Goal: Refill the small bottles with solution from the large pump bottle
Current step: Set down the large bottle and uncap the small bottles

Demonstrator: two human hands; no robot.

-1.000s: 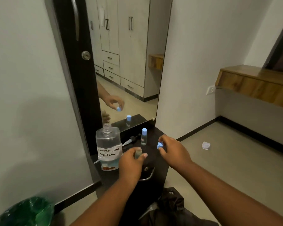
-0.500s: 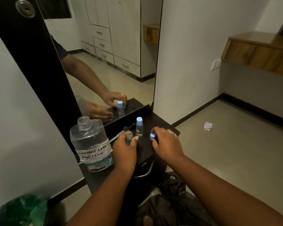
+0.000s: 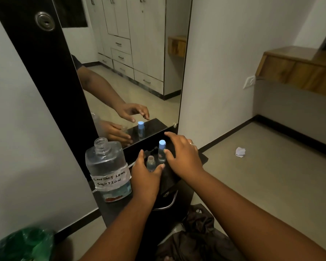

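Left hand (image 3: 146, 173) curled round the uncapped small bottle (image 3: 151, 163) (upright, on the dark shelf (image 3: 201, 159)) — right hand (image 3: 183, 155) spread, fingers relaxed, grasping nothing — just beside the capped bottle (image 3: 161, 150).

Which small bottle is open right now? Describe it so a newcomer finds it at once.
On the black shelf below the mirror, right of the big taped bottle, two small bottles stand. The open one is in the left hand; unlike its neighbour, it lacks a blue cap.
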